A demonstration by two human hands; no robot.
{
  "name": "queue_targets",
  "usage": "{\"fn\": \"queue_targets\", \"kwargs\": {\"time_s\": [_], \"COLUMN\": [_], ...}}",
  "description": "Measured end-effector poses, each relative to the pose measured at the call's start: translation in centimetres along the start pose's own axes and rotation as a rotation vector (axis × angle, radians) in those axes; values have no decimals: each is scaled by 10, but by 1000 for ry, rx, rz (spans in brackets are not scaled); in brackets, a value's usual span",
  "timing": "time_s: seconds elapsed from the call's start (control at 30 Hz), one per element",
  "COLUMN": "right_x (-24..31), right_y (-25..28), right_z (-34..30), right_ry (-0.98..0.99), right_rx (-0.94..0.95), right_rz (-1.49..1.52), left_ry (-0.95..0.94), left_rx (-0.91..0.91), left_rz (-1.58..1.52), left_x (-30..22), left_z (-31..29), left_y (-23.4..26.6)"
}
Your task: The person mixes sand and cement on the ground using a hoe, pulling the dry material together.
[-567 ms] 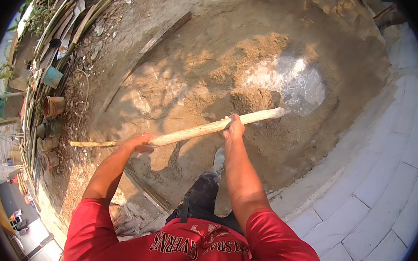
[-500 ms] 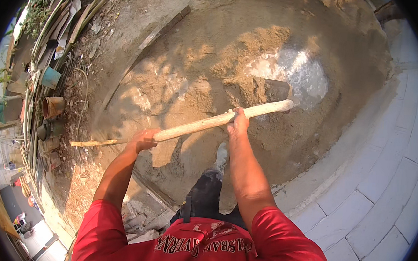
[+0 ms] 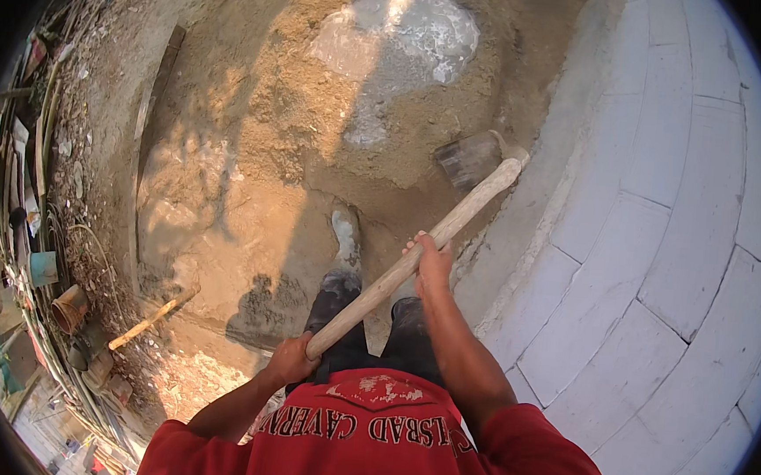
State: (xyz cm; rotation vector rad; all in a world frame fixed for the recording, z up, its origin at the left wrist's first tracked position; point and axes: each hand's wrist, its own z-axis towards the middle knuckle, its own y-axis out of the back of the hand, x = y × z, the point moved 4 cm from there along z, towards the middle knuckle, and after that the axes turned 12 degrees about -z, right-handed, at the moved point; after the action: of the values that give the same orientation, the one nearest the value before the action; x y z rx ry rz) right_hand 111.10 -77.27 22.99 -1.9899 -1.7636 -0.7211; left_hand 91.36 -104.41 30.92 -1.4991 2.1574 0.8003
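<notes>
Both of my hands grip a hoe by its thick pale wooden handle (image 3: 386, 284), which slants from lower left to upper right. My left hand (image 3: 294, 359) is wrapped round the near end, close to my waist. Further up, my right hand (image 3: 432, 263) is closed round the middle of the shaft. The hoe's broad metal blade (image 3: 469, 162) is at the right edge of a sand pile (image 3: 297, 99), by the foot of the pale block wall. A pool of grey wet mix (image 3: 413, 30) lies in the pile's hollow, beyond the blade and apart from it.
A pale block wall (image 3: 643, 265) borders the right side. My boot (image 3: 345, 238) stands in the sand. On the left are a long board (image 3: 156, 89), a short stick (image 3: 154, 319), a teal bucket (image 3: 43, 268), a brown bucket (image 3: 69, 308) and stacked poles.
The hoe blade has left the pool's edge and come to the pile's right edge by the wall. Its handle slants more steeply, and both hands have drawn nearer my body. My view has shifted.
</notes>
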Motion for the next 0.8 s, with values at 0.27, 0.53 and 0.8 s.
{"fn": "queue_targets", "kwargs": {"time_s": [0.27, 0.53, 0.8], "right_x": [32, 91, -38], "right_y": [151, 220, 225], "right_z": [166, 410, 348], "right_ry": [109, 149, -38], "right_rx": [-115, -15, -65], "right_rz": [-187, -705, -977], "left_ry": [41, 183, 463], "left_rx": [64, 214, 192], "left_rz": [-216, -620, -771], "left_x": [-88, -208, -153], "left_z": [136, 371, 268], "left_y": [-193, -324, -339]}}
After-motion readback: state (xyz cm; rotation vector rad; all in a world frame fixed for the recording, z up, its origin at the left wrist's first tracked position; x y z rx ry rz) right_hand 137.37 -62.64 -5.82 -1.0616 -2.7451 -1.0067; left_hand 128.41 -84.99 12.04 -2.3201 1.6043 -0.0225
